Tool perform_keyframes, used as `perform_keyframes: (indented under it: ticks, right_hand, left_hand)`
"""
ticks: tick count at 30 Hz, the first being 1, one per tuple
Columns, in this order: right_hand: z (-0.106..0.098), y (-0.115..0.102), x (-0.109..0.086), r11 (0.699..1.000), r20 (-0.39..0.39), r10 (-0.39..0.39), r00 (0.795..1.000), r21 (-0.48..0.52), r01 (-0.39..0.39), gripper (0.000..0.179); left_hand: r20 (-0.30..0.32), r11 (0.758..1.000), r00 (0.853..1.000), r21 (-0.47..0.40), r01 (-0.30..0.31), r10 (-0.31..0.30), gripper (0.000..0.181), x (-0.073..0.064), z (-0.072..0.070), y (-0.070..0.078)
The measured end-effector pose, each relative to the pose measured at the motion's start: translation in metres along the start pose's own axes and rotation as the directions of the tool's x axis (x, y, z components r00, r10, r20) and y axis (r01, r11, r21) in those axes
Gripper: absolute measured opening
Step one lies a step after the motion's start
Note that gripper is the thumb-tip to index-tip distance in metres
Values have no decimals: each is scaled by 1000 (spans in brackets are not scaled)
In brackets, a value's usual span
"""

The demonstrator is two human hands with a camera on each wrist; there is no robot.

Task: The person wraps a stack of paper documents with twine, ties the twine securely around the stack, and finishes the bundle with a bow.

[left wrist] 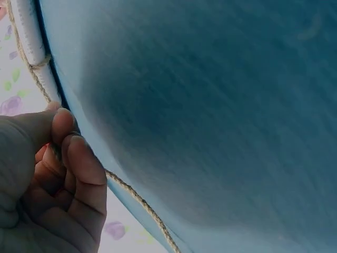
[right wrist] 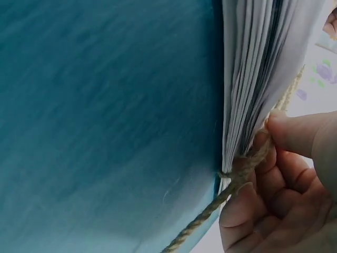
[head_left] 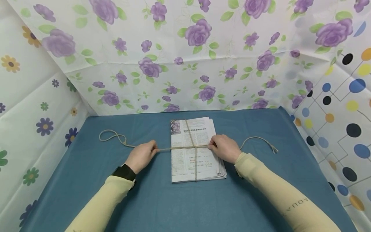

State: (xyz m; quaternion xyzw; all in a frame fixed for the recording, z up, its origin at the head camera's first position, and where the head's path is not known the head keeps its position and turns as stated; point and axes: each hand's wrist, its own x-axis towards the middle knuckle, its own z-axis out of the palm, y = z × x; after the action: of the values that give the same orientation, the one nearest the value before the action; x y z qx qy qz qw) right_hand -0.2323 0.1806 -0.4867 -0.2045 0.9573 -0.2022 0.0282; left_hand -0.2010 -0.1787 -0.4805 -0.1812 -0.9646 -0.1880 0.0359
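Observation:
A folded stack of newspapers [head_left: 182,164] lies on the blue cloth, with a thin twine [head_left: 195,164] running lengthwise and crosswise over it and meeting near the middle of the top sheet. My left hand [head_left: 141,156], left of the stack, pinches one length of the twine [left wrist: 139,197] between thumb and fingers. At the stack's right edge my right hand [head_left: 225,148] pinches the other length [right wrist: 197,224]. Between the hands the crosswise twine looks straight. In the right wrist view the layered edges of the newspapers [right wrist: 253,68] show beside the fingers; the underside is hidden.
A looped tail of twine [head_left: 116,134] lies on the blue cloth [head_left: 191,209] at the left. The frayed end [head_left: 273,149] lies at the right. Floral sheeting [head_left: 174,48] rises behind, with patterned side walls [head_left: 347,129].

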Motion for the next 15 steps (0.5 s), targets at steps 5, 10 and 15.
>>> perform_keyframes:
  ticks: [5,10,15]
  right_hand:
    - [-1,-1,-2,1000,4,-8,1000,-4,8,12]
    - [1,0,-2,999,31,-13,999,47,11,11]
    - [0,3,-4,994,67,1,998,107,-8,9]
  left_hand:
    - [-20,1000,1000,9,-5,5,13,1,1,-4]
    - [-1,1000,1000,4,-10,10,10,-1,-1,-5]
    - [3,999,1000,28,-29,29,7,-2,-4,-1]
